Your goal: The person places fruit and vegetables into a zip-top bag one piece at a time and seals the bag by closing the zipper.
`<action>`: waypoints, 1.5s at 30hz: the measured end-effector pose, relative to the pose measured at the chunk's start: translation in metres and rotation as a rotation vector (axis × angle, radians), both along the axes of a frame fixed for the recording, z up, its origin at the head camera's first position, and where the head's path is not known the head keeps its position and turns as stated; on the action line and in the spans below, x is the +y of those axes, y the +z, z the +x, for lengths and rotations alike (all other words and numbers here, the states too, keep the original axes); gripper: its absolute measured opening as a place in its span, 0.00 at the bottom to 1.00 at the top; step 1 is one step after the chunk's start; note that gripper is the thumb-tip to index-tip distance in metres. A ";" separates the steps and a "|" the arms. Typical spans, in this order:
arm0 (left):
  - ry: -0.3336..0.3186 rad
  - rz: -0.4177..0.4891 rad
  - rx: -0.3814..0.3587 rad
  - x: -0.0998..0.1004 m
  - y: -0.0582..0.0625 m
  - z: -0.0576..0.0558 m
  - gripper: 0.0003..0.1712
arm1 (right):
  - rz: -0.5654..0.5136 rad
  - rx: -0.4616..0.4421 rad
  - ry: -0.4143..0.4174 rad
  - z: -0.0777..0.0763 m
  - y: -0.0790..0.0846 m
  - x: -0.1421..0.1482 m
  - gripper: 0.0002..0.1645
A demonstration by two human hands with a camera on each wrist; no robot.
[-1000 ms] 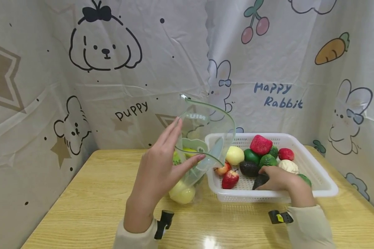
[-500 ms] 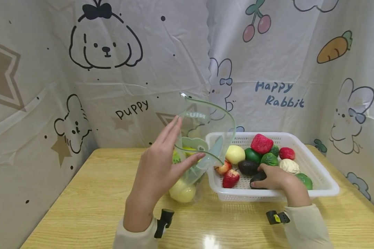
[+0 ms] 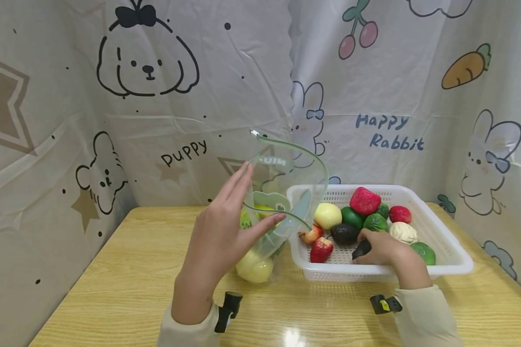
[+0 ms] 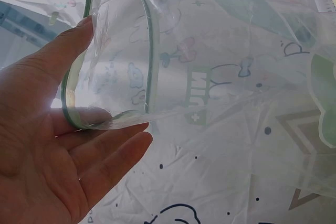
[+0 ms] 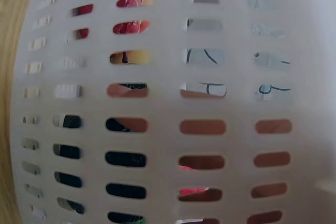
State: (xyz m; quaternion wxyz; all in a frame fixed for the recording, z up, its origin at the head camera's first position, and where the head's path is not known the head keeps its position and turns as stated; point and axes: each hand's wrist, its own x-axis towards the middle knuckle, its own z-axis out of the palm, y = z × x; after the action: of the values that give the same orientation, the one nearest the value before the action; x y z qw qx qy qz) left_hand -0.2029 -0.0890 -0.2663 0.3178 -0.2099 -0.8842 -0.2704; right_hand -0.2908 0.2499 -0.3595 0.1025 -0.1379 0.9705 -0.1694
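Note:
My left hand [image 3: 226,226] holds the green-edged mouth of a clear plastic zip bag [image 4: 226,40], thumb at the near rim and fingers along the left side. The mouth gapes toward me. Pale yellow round fruit [image 3: 253,267] and yellow-green produce show through the bag's lower part. Inside the white basket [image 3: 449,250], my right hand [image 3: 384,248] grips a dark avocado [image 3: 362,249], partly hidden by the fingers. Through the basket's slots, the right wrist view catches the dark avocado [image 5: 126,160] and parts of the hand [image 5: 202,127].
Another dark avocado [image 3: 345,233] lies just beyond the right hand. Around it in the basket are red fruit [image 3: 321,249], a pale yellow apple [image 3: 328,216], green produce [image 3: 423,253] and a cream-coloured lump [image 3: 403,232]. The wooden table [image 3: 126,270] meets a printed cloth [image 3: 199,111] behind.
The right hand has shifted slightly left in the basket. The avocado under its fingers has turned and sits tilted in the grip. The left hand and bag stay in place.

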 end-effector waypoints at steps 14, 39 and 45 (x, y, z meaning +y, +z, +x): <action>-0.003 0.006 -0.001 0.000 0.000 0.000 0.54 | -0.074 0.100 -0.060 0.011 0.016 0.000 0.46; -0.021 -0.021 0.003 0.001 -0.001 0.002 0.54 | -0.589 0.998 0.040 0.076 0.087 -0.052 0.54; -0.019 -0.027 0.014 0.001 -0.001 0.001 0.54 | -0.715 1.140 0.196 0.081 0.090 -0.074 0.50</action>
State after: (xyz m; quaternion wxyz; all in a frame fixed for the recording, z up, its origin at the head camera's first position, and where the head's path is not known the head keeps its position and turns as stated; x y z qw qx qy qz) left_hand -0.2017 -0.0880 -0.2670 0.3183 -0.2244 -0.8835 -0.2602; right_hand -0.2099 0.1757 -0.2699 -0.4619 -0.3182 0.7402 -0.3707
